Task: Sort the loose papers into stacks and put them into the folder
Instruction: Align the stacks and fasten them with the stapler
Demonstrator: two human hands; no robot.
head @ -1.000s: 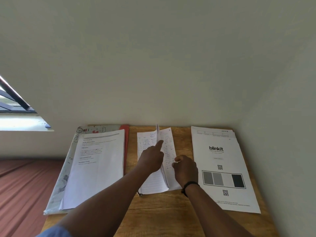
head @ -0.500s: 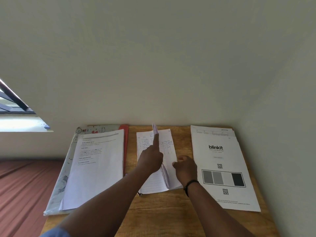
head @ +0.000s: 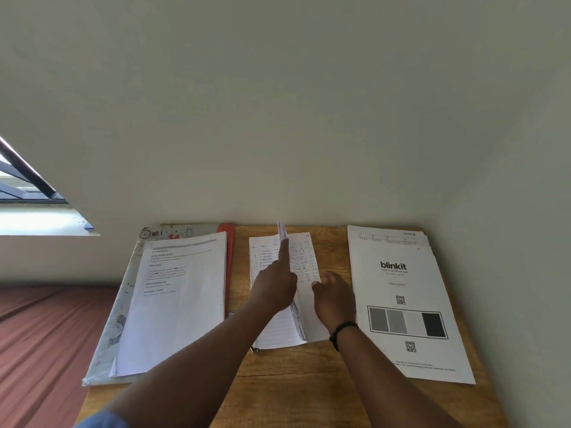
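Three paper piles sit on the wooden table point(head: 287, 381) in the head view: typed sheets point(head: 176, 307) on the folder point(head: 229, 273) at left, handwritten pages point(head: 306, 261) in the middle, blinkit printouts point(head: 401, 304) at right. Left hand point(head: 275, 285) lifts a middle page on edge with its index finger out, other fingers curled; right hand point(head: 333, 301) is loosely curled on the pile, grip unclear.

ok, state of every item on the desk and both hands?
Folder: open flat, typed stack lying on it.
Handwritten stack: middle of desk, sheets lifted on edge.
Blinkit stack: flat, right side, untouched.
Left hand: forefinger straight against the raised sheets.
Right hand: on the handwritten stack, fingers curled; grip unclear.
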